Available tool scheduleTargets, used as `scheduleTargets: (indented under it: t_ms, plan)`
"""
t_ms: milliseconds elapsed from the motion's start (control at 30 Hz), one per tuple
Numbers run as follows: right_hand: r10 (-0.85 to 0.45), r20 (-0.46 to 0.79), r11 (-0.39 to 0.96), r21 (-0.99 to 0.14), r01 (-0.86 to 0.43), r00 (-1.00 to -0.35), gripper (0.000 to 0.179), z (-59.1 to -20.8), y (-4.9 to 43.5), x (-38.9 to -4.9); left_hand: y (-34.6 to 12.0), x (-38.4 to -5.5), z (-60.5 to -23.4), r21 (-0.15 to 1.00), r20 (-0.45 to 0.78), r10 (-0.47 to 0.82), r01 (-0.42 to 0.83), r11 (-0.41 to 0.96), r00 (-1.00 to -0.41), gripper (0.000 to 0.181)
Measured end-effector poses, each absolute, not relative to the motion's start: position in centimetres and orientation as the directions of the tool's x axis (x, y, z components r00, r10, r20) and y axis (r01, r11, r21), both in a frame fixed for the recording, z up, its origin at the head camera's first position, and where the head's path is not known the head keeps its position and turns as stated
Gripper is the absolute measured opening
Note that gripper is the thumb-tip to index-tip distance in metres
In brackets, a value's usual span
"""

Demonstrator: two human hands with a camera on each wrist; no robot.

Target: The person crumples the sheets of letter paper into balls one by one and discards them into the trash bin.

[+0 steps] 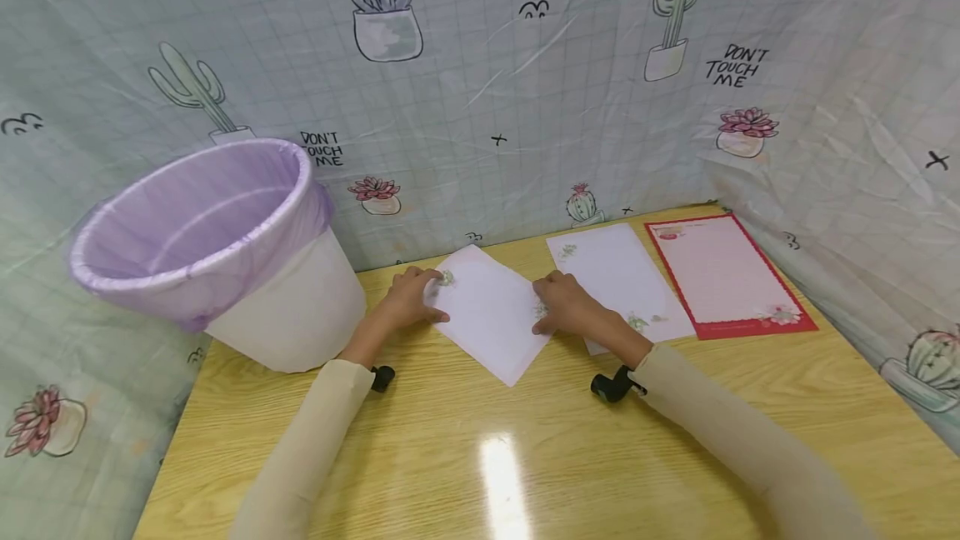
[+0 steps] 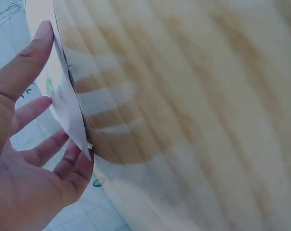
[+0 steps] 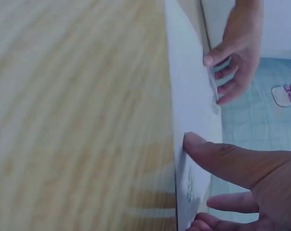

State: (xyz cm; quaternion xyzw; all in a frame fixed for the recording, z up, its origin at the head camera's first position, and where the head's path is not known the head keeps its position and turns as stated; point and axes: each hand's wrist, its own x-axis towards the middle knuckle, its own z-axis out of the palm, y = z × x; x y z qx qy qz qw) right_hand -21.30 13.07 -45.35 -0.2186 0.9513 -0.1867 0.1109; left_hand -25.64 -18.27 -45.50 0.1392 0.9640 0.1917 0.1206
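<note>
A white sheet of paper (image 1: pixel 491 307) with small green prints lies turned cornerwise on the wooden table. My left hand (image 1: pixel 408 297) holds its left corner, the thumb at the near edge and the fingers at the far edge. At the opposite corner my right hand (image 1: pixel 567 303) holds the sheet the same way. In the left wrist view the left thumb (image 2: pixel 37 53) touches the paper (image 2: pixel 63 91), and the fingertips meet its far side. The right wrist view has the right thumb (image 3: pixel 203 147) on the sheet (image 3: pixel 191 91), with the left hand (image 3: pixel 239 57) beyond.
A second white sheet with green prints (image 1: pixel 615 273) lies to the right, partly behind the right forearm. Beside it is a red-bordered sheet (image 1: pixel 727 273). A white bin with a purple liner (image 1: pixel 300 298) stands at the left. Cactus-printed cloth (image 1: pixel 465 107) hangs behind the table (image 1: pixel 420 457).
</note>
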Motion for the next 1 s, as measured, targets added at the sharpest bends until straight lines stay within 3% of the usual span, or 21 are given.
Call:
scheduleTargets:
  t_ms: [167, 333, 533, 700, 1000]
  plan:
    - [-0.426, -0.182, 0.842, -0.438, -0.314, -0.886, 0.084, -45.0, 12.7, -22.3, -18.6, -25.0, -45.3, 0.475, -0.147, 0.346, 0.24, 0.847, -0.927, 0.074]
    - [-0.406, -0.188, 0.811, -0.525, -0.258, -0.895, 0.072, -44.9, 12.5, -23.0, -19.0, -24.8, -45.3, 0.497, -0.078, 0.362, 0.278, 0.822, -0.929, 0.067]
    - [-0.408, -0.089, 0.748, -0.604, -0.276, -0.909, 0.049, -45.6, 12.6, -23.3, -20.2, -23.9, -45.4, 0.597, -0.01, 0.285, 0.223, 0.771, -0.959, 0.049]
    - [-0.372, 0.027, 0.692, -0.659, -0.296, -0.928, 0.033, -45.3, 12.9, -23.1, -21.0, -23.6, -45.4, 0.72, 0.047, 0.201, 0.172, 0.672, -0.979, 0.045]
    - [-0.338, 0.133, 0.642, -0.691, -0.332, -0.932, 0.029, -43.9, 13.7, -22.7, -21.4, -22.9, -44.8, 0.787, 0.129, 0.149, 0.193, 0.586, -0.98, 0.045]
